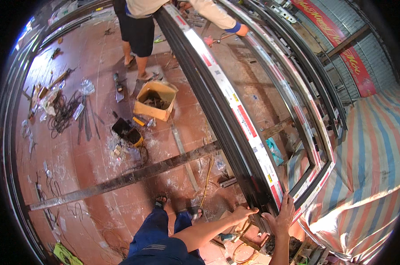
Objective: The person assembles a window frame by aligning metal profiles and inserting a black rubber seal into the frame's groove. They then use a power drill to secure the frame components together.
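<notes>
A long dark metal frame [209, 95] runs from the top centre to the lower right; white film with red patches covers one face. At its near corner, my right hand [281, 217] grips it, fingers upright along the filmed side and thumb across the dark side. My left hand [243, 214] is closed at the dark edge of the same corner, just left of the right hand; its fingertips are partly hidden. Beyond, a co-worker [136, 31] in black shorts stands beside the frame, with one hand [242, 30] at another film-covered bar.
An open cardboard box [153, 115] and a black-and-yellow container [128, 131] stand on the red tiled floor. A dark crossbar [133, 179] spans the floor before my feet. Tangled cables [65, 112] lie at left. A striped tarp [368, 163] hangs at right. Wood scraps lie below my hands.
</notes>
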{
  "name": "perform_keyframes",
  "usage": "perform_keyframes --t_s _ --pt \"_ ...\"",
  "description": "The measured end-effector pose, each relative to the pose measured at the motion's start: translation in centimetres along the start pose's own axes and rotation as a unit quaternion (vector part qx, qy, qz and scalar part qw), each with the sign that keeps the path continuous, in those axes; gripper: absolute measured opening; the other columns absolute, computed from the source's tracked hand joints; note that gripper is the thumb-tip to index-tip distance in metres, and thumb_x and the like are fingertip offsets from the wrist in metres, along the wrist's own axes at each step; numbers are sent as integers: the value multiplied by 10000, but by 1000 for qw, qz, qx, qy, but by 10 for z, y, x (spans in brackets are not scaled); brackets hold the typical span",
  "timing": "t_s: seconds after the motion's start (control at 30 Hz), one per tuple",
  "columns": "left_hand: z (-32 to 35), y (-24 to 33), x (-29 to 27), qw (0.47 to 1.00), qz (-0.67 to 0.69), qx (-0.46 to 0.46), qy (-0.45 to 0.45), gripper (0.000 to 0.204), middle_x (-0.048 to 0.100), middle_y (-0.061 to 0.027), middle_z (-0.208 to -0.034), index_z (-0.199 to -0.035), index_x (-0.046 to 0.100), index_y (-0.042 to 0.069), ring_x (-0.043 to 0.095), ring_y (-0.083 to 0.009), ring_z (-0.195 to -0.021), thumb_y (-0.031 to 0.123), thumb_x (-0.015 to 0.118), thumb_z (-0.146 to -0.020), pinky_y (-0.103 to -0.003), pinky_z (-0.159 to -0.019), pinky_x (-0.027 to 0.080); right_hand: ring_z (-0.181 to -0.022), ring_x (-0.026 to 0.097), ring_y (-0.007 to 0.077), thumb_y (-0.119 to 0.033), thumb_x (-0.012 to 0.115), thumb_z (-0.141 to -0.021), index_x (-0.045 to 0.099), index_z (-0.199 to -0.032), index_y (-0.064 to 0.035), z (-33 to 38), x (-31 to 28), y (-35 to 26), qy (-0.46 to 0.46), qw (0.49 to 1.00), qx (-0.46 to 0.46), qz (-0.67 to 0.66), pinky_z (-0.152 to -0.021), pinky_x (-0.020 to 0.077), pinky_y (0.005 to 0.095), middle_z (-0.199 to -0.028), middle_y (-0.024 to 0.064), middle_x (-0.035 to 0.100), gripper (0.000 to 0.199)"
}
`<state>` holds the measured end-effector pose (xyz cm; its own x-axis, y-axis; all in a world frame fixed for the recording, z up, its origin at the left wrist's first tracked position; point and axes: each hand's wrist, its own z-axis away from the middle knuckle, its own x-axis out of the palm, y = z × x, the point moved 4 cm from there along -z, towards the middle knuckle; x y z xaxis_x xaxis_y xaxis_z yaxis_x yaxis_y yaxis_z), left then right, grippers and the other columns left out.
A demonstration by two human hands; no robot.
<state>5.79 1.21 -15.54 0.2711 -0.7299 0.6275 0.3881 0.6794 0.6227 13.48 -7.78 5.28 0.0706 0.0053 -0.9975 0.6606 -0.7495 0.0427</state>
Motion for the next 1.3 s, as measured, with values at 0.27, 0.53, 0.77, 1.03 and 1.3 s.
perform_keyframes --t_s 0.27,0.53,0.77,1.03,1.3 --pt "-35 -37 -1 995 84 43 -16 467 715 43 -1060 -1174 821 69 569 -111 -998 489 879 -976 -315 -863 432 -1410 493 487 -676 953 -632 382 -1709 -66 -4 -2 -3 -5 1000 25 5 -1175 419 582 -1595 250 464 1363" --pt "-26 -24 -2 991 111 72 9 338 680 55 -1022 -1063 785 108 547 -87 -935 423 884 -988 -302 -840 438 -1474 456 478 -539 1019 -604 367 -1728 -108 -5 -5 -10 -4 999 49 2 -1217 399 574 -1657 255 420 1368" --pt "-16 -16 -2 992 115 52 -12 331 716 43 -1081 -1136 796 97 603 -101 -1019 381 886 -993 -310 -905 478 -1495 447 465 -490 1031 -597 382 -1720 -105 -5 -8 -12 -21 997 71 -21 -1242 386 565 -1658 241 432 1352" --pt "-24 -25 -2 983 164 62 -45 309 737 14 -1159 -1188 792 75 630 -133 -1088 305 881 -1002 -335 -980 492 -1463 470 465 -532 1016 -587 394 -1709 -97 -5 -4 -7 -1 999 48 -16 -1226 393 574 -1627 240 457 1354" --pt "-27 -28 -7 991 117 52 -36 424 729 -11 -1229 -1253 759 44 617 -156 -1152 358 883 -997 -351 -1031 481 -1441 486 467 -561 1001 -593 401 -1702 -81 -6 -3 -8 3 999 37 -10 -1202 406 572 -1604 238 473 1349"
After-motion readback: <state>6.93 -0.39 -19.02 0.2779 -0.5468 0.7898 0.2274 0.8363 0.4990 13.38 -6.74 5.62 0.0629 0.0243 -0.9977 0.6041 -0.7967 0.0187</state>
